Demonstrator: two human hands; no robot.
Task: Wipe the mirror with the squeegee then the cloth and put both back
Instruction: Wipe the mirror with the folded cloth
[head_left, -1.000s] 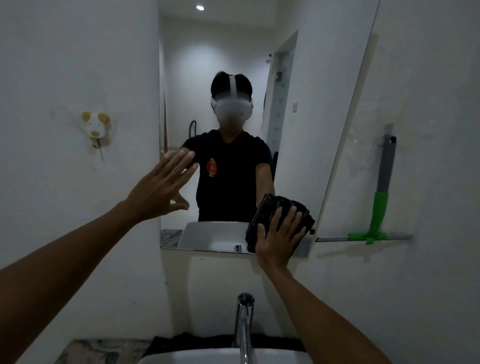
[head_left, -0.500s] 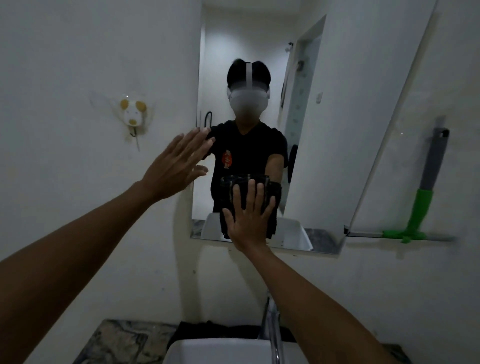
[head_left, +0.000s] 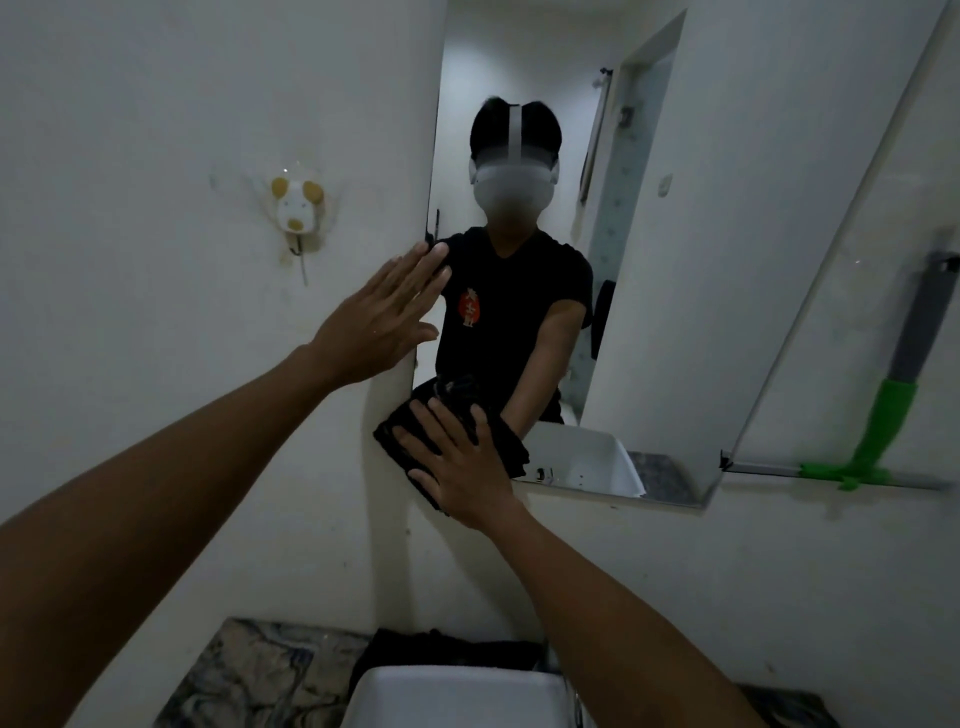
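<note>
- White bathroom walls (head_left: 156, 364) surround us, dim and a little stained, with a marbled surface (head_left: 249, 675) low at the left and a white basin (head_left: 457, 696) beside it at the bottom edge.
- Furthest left on the wall we see a small animal-shaped hook (head_left: 297, 210), white with tan ears.
- Our left hand (head_left: 382, 322) is raised flat, its fingers (head_left: 421, 270) straight and close together, holding nothing; the fingertips overlap the mirror's left edge, and we cannot tell whether they touch the glass.
- Next comes the mirror (head_left: 701, 260), tilted in our view, reflecting a person in a black shirt and a headset.
- At the mirror's lower left corner our right hand (head_left: 457, 467) presses the dark cloth (head_left: 410, 441) flat against the glass, fingers (head_left: 441, 421) spread wide over it; part of the cloth hangs past the mirror's edge onto the wall.
- Far right, well apart from both hands, the squeegee (head_left: 893, 395) hangs on the wall just beside the mirror, grey handle up, green neck and blade at the bottom.
</note>
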